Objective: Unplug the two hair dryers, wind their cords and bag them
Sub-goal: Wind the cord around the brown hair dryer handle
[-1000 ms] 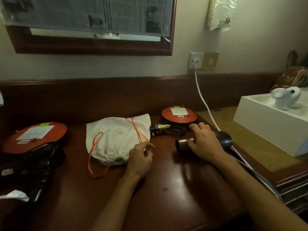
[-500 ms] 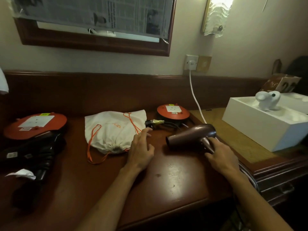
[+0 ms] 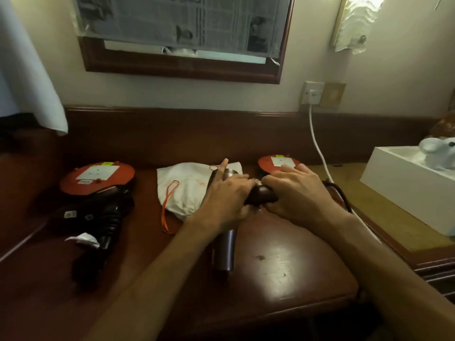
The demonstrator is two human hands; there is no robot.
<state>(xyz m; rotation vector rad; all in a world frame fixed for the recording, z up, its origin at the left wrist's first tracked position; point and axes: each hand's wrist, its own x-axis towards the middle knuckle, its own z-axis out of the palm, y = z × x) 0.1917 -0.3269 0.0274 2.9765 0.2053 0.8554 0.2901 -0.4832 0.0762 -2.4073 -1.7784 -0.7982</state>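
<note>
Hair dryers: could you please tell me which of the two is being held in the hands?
The brown hair dryer at centre, gripped by both hands; the black hair dryer lies untouched at left.

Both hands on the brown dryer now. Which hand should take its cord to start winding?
Right, probably. The right hand grips the handle end of the brown hair dryer, and the dark cord trails out just beyond it. The left hand holds the barrel, away from the cord, so it can steady.

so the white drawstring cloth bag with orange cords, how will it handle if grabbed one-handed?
The white drawstring cloth bag lies slumped and creased, so it will probably sag, not hold shape. Its orange cords trail loose on the wooden desk and could snag. It looks thin, likely light, and easy to drag by accident.
</note>
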